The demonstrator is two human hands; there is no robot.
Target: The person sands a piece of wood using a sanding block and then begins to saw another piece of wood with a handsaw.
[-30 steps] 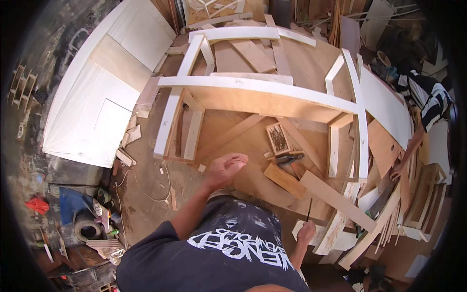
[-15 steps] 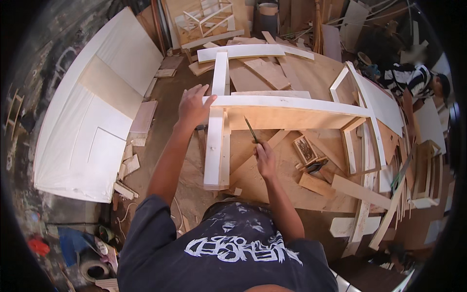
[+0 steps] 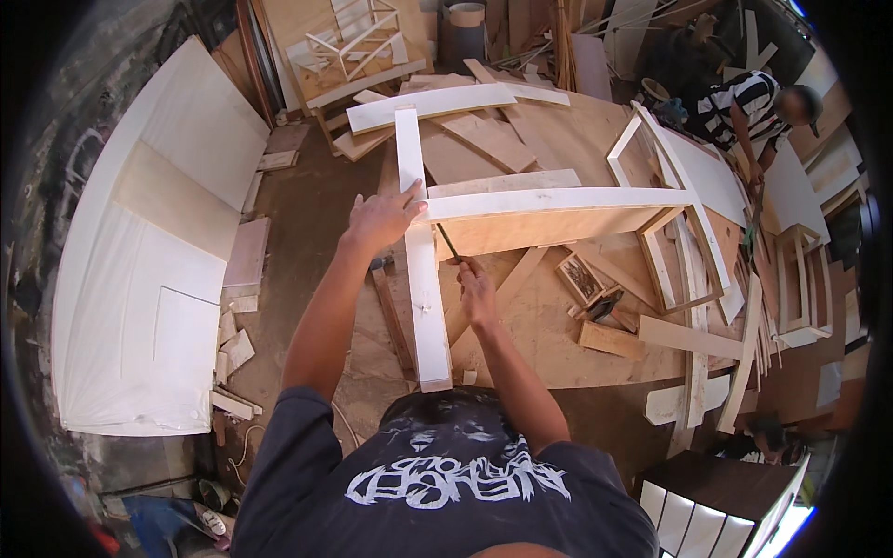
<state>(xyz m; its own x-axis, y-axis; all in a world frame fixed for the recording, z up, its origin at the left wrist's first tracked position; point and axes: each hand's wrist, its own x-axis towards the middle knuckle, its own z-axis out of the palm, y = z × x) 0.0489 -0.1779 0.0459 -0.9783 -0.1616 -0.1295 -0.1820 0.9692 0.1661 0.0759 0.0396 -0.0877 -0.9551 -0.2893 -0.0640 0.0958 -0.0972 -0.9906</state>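
Observation:
A white-faced wooden frame (image 3: 558, 199) with a bare-wood underside lies before me, its long rail meeting a white crosspiece (image 3: 426, 302) on the left. My left hand (image 3: 383, 221) rests at that joint, fingers stretched out over the crosspiece and touching it. Below the rail, my right hand (image 3: 477, 290) pinches a dark, slim pencil (image 3: 447, 242). The pencil's upper end reaches the inner corner of the joint; whether it touches the wood I cannot tell.
A small wooden box (image 3: 580, 279) and a wood block (image 3: 611, 339) lie on the plywood sheet (image 3: 521, 367). White panels (image 3: 139, 279) stand to the left. At far right, a person in a striped shirt (image 3: 739, 104) works by a small wooden frame (image 3: 802, 279). Offcuts (image 3: 237, 349) litter the floor.
My right hand has moved the pencil left and up to the inner corner. My left hand now reaches further over the joint. The whole view has shifted slightly.

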